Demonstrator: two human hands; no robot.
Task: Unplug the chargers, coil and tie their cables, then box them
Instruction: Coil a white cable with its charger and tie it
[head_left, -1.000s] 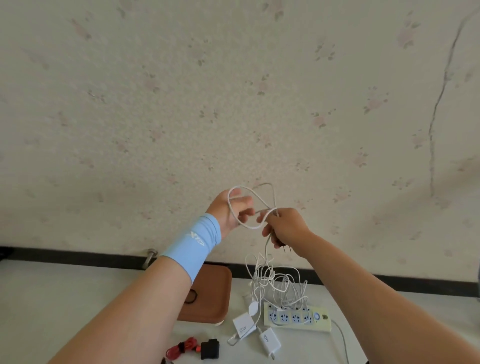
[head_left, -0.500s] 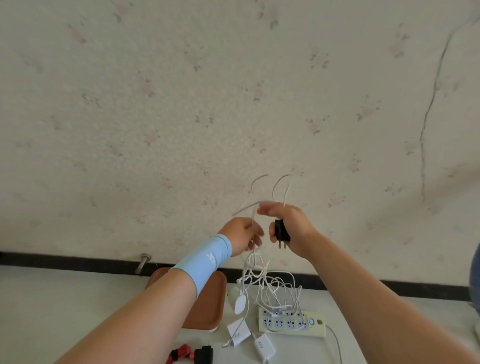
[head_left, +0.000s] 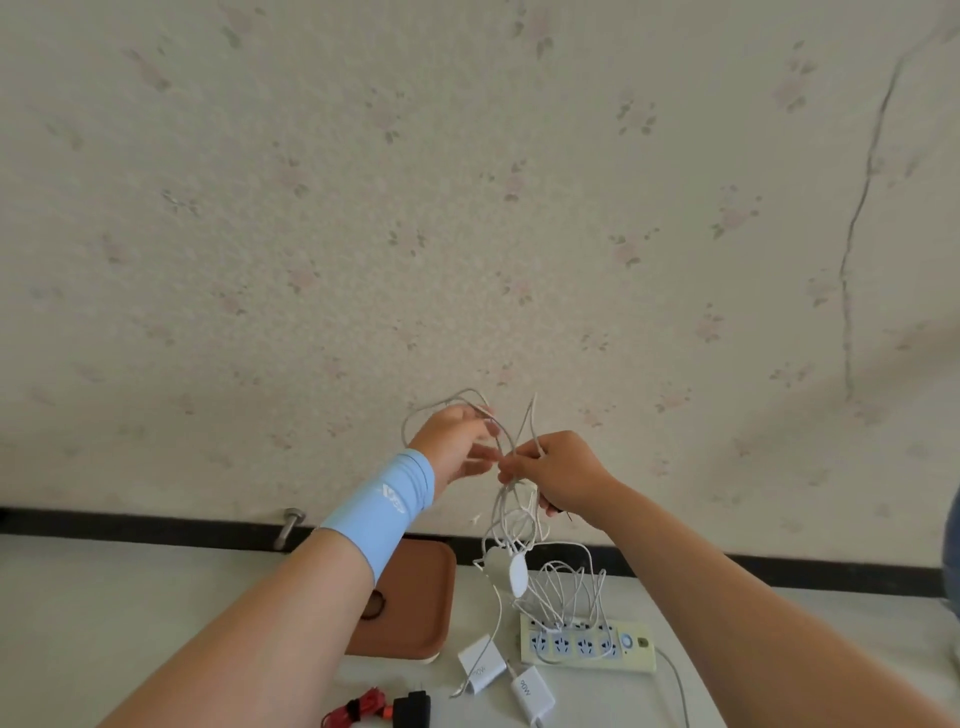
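While the right hand (head_left: 561, 473) pinches the white cable (head_left: 514, 525) tight, high above the table (head_left: 104, 623), the left hand (head_left: 457, 441) has come up from lower down, and a new loop now lies round it. Its fingers are blurry, so I cannot tell if they grip. More cable hangs down in a messy heap on the power strip (head_left: 587, 647). So the coiling looks only part done. Tying it and putting it in the brown box (head_left: 415, 587) come later, I think.
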